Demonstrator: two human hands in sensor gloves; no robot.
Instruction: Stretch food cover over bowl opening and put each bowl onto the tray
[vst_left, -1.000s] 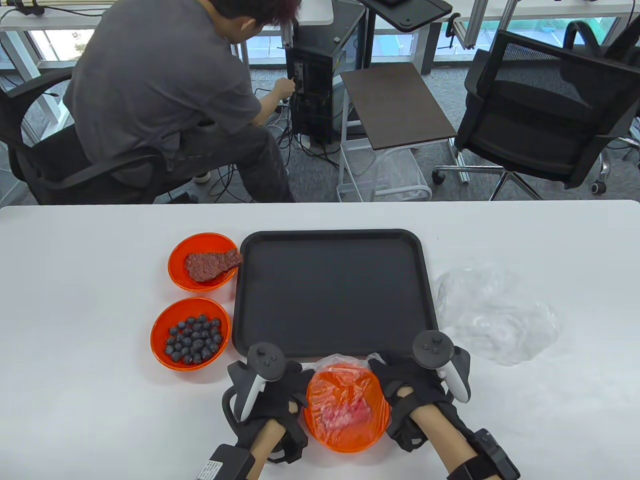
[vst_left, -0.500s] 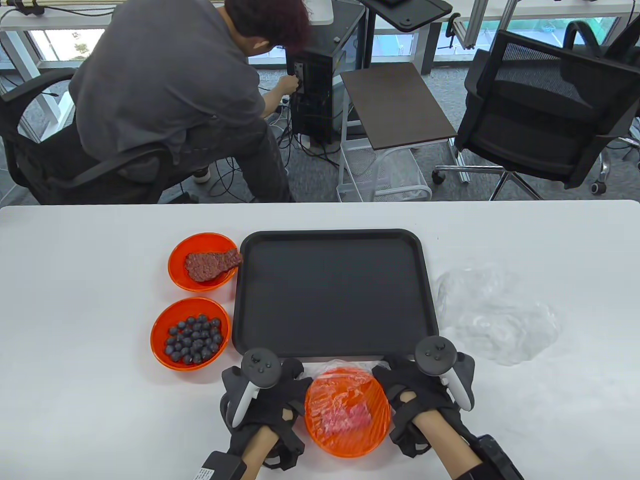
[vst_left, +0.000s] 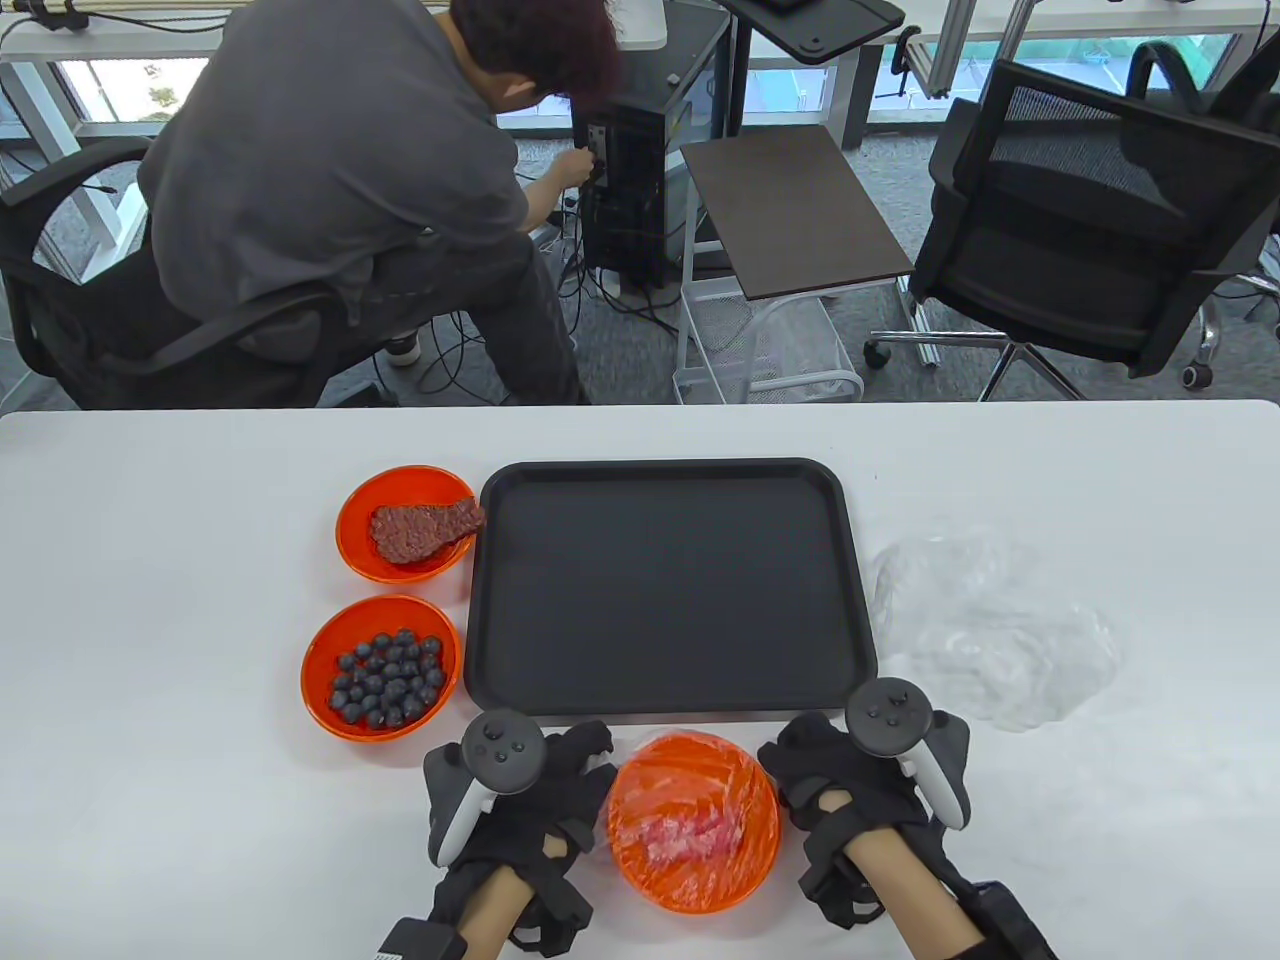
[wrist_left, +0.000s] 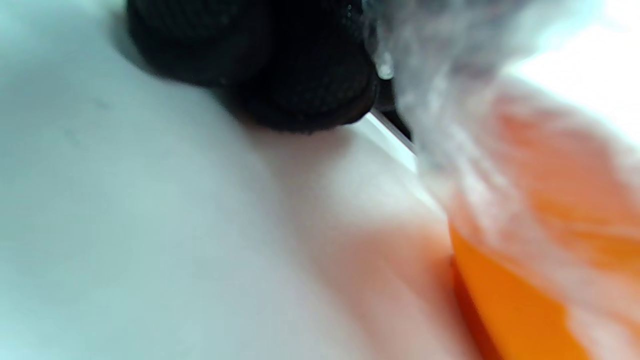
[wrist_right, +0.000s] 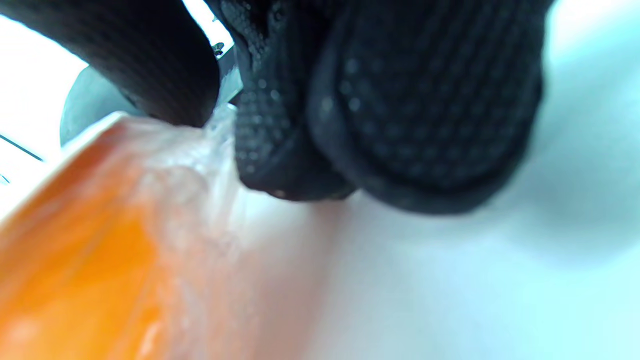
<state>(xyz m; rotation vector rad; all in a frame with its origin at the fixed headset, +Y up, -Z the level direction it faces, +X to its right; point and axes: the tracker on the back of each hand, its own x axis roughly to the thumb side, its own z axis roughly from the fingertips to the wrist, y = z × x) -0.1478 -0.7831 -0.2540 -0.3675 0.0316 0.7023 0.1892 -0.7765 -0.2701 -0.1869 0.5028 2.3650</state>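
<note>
An orange bowl (vst_left: 694, 825) of pink food sits at the table's near edge, with a clear food cover (vst_left: 700, 775) stretched over its opening. My left hand (vst_left: 590, 775) is against the bowl's left side, fingers (wrist_left: 300, 85) curled at the cover's edge (wrist_left: 425, 100). My right hand (vst_left: 790, 765) is on the right side, its thumb and fingers (wrist_right: 400, 125) pinching the film (wrist_right: 215, 135). The black tray (vst_left: 665, 590) lies just beyond the bowl with nothing on it. Uncovered orange bowls of blueberries (vst_left: 381, 665) and of meat (vst_left: 408, 522) stand left of the tray.
A heap of clear covers (vst_left: 1000, 630) lies right of the tray. Beyond the table's far edge a person (vst_left: 350, 180) sits with their back turned at a computer tower, and a black office chair (vst_left: 1090, 220) stands at the right.
The cover's bunched slack at the bowl's far rim has been drawn down flat. Both hands have slid outward and towards me along the bowl's sides.
</note>
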